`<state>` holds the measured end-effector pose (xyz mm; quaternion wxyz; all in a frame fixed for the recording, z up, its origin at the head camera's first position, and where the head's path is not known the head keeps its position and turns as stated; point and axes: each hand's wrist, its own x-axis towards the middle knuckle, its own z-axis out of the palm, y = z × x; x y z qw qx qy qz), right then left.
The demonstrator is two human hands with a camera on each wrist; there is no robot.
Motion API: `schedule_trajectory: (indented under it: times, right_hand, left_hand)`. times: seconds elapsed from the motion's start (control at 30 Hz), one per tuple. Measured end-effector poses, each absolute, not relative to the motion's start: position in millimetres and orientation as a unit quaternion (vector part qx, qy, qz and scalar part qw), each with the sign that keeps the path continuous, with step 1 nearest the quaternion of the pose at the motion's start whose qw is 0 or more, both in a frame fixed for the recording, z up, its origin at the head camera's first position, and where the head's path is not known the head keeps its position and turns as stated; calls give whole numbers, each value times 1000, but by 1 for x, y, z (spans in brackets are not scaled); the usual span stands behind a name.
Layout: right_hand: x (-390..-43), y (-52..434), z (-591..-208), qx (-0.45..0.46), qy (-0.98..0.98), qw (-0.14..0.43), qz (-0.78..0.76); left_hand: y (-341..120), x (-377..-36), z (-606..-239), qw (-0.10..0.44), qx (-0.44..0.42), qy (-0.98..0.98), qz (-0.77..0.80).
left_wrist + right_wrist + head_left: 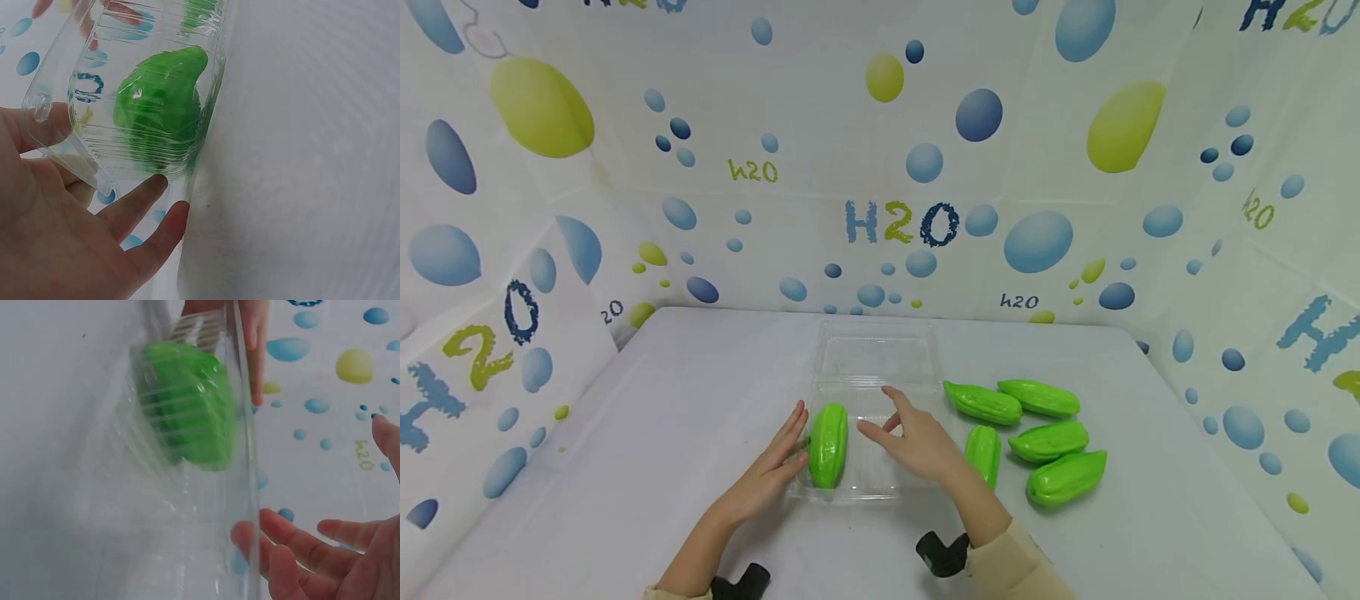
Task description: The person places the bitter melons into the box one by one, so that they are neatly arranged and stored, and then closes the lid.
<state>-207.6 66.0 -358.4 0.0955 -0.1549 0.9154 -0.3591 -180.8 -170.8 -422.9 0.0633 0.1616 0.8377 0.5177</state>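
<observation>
One green toy veggie (828, 444) lies in the left side of the clear box (880, 392) on the worktop (647, 433), and the left hand (772, 473) rests flat against the box's side with straight fingers, maybe to steady it, while the right hand (917, 442) hovers over the box with fingers spread, holding nothing.
</observation>
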Motion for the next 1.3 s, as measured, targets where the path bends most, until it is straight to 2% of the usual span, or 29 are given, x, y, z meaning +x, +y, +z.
schedule_trajectory:
  times: [0.2,0.73,1.0,1.3]
  right_hand:
    - [-207,87,-352,-174,898,101,-391]
    - [-207,156,-340,-218,869,51,-442]
    - [-208,186,-336,-213,877,0,-431]
    - [-214,211,-337,-191,884,-18,-426]
  left_hand:
    - [-172,-181,-424,65,159,836,521]
    - [-172,-179,-420,71,154,835,523]
    - [-172,-179,-423,66,153,840,516]
    - [-173,-180,-425,65,154,840,516]
